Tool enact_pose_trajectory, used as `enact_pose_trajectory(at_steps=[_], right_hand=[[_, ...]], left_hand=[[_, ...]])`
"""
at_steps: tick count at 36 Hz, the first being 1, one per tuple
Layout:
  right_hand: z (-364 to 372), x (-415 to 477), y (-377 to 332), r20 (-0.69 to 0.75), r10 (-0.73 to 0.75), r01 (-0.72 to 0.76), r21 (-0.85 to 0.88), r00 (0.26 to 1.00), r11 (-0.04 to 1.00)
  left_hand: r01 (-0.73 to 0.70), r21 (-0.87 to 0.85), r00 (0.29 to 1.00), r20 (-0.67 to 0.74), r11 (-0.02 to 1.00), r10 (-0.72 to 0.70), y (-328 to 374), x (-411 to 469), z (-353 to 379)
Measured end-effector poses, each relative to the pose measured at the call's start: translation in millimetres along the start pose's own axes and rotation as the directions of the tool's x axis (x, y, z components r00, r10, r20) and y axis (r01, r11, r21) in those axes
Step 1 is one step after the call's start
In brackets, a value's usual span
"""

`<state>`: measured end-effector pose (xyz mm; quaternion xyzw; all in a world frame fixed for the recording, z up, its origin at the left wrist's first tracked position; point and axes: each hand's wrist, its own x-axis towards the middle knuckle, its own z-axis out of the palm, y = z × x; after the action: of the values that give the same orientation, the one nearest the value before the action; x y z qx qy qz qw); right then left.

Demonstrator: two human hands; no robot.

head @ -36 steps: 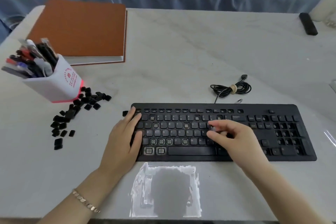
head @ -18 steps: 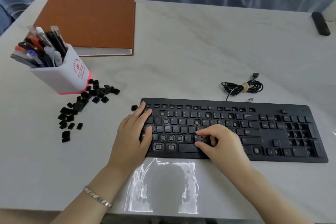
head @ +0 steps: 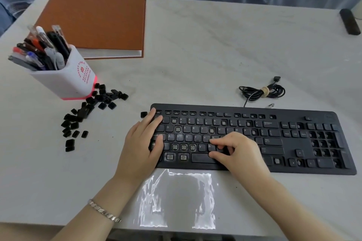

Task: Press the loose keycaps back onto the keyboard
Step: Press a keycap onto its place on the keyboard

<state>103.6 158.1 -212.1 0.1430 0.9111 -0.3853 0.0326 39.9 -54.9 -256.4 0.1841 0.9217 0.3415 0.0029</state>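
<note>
A black keyboard (head: 293,148) lies on the pale table, with several bare sockets (head: 183,146) in its lower left rows and number pad. My left hand (head: 141,146) lies flat and spread on the keyboard's left end. My right hand (head: 239,152) hovers over the middle keys, fingers curled, tips pressing near the G and B keys; whatever is under them is hidden. A heap of loose black keycaps (head: 82,115) lies left of the keyboard. One single keycap (head: 144,114) sits by the keyboard's top left corner.
A white pen cup (head: 66,82) full of pens stands just behind the keycap heap. A brown book (head: 98,19) lies at the back left. The coiled keyboard cable (head: 262,92) rests behind the keyboard, and a black bar-shaped object (head: 350,21) lies at the far right.
My right hand has moved left and toward me, from the upper middle rows to the G and B keys. My left hand has stayed on the keyboard's left end.
</note>
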Motion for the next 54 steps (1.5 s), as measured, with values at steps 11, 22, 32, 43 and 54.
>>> enact_pose_trajectory(at_steps=[11, 22, 32, 43, 54], right_hand=[[2, 1, 5, -0.018, -0.009, 0.01, 0.048, 1.0, 0.999], [2, 1, 8, -0.029, -0.053, 0.054, 0.05, 0.998, 0.997], [14, -9, 13, -0.148, -0.152, 0.148, -0.036, 0.977, 0.988], [25, -14, 31, -0.31, -0.543, 0.452, -0.32, 0.781, 0.833], [24, -9, 32, -0.282, -0.604, 0.52, -0.321, 0.746, 0.792]], left_hand=[[-0.013, 0.013, 1.0, -0.008, 1.0, 0.013, -1, 1, 1], [-0.008, 0.016, 1.0, -0.01, 1.0, 0.008, 1, 0, 0], [-0.009, 0.014, 1.0, -0.009, 1.0, 0.009, 1, 1, 1], [-0.006, 0.017, 1.0, -0.005, 1.0, 0.006, 0, 0, 1], [-0.007, 0.029, 1.0, -0.012, 1.0, 0.008, 0, 0, 0]])
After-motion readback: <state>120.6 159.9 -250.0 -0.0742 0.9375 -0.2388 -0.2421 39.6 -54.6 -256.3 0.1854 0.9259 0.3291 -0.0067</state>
